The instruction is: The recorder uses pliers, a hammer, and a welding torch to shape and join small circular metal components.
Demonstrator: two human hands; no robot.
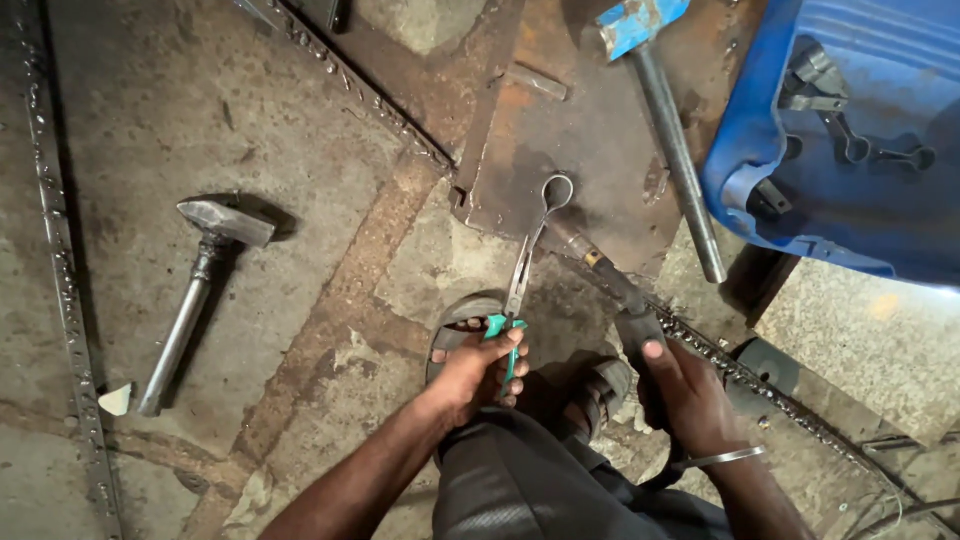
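My left hand (478, 368) grips the green handles of long pliers (521, 268). The pliers' jaws pinch a bent metal loop (556, 192) that rests on a rusty steel plate (590, 130). My right hand (685, 390) is closed around the dark handle of a welding electrode holder (620, 295), whose tip reaches toward the loop at the plate's edge. A metal bangle circles my right wrist. My sandalled foot (462, 325) sits just under the pliers.
A steel hammer (200, 290) lies on the concrete floor at left. A blue-headed sledgehammer (670, 130) lies across the plate. A blue plastic crate (850, 130) with metal parts stands at right. Welded metal strips (60, 270) run along the floor.
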